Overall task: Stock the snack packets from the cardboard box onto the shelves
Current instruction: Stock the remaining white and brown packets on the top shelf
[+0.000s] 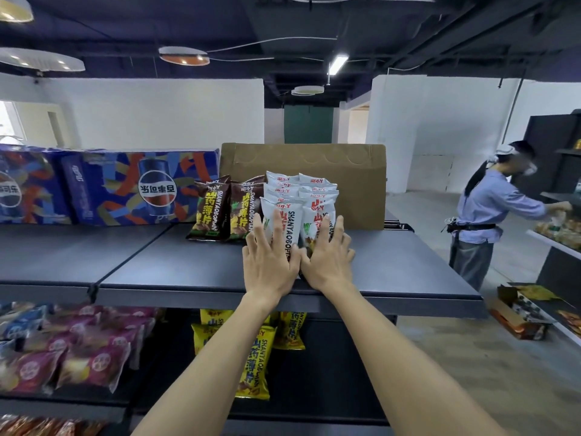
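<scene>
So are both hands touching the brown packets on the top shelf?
No. Both the left hand and right hand press flat against the white packets; the brown packets stand untouched beside them.

A shop: dark shelves carry rows of snack packets and stacked cola cartons.

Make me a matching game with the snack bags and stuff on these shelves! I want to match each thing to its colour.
Things:
1. packets under both hands
2. packets just left of those
3. packets on the shelf below the arms
4. big drink cases

Colours:
A. blue
B. yellow
C. white
D. brown

Pairs: 1-C, 2-D, 3-B, 4-A
</scene>
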### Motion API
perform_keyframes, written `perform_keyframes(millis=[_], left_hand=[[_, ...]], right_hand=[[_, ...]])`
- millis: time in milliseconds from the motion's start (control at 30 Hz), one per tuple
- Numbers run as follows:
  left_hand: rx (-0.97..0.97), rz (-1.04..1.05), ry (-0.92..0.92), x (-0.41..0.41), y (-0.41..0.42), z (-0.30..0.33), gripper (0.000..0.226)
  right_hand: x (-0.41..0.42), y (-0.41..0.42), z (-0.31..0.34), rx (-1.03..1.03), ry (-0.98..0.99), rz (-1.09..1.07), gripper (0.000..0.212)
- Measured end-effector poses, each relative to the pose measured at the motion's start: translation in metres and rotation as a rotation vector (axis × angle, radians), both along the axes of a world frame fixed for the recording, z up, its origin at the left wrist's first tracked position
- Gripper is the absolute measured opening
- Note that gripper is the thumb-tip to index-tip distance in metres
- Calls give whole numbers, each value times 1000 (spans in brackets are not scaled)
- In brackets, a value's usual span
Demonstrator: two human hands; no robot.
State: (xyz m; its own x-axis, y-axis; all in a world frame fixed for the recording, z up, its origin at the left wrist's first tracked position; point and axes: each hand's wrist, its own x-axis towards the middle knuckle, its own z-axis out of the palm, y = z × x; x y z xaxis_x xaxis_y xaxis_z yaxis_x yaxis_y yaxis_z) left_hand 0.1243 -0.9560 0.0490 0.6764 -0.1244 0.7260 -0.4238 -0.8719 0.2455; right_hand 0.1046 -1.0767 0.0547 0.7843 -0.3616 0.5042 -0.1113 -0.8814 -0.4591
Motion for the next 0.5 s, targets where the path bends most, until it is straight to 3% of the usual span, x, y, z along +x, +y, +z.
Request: perform_keyframes(millis=[200, 500], left_hand=[[1, 20, -18, -11, 1, 0, 68], [184, -73, -75, -65, 9, -28, 56]], right_hand=[[-1, -1, 1, -73, -31, -46, 79], [-15, 7, 1, -122, -69, -48, 64]])
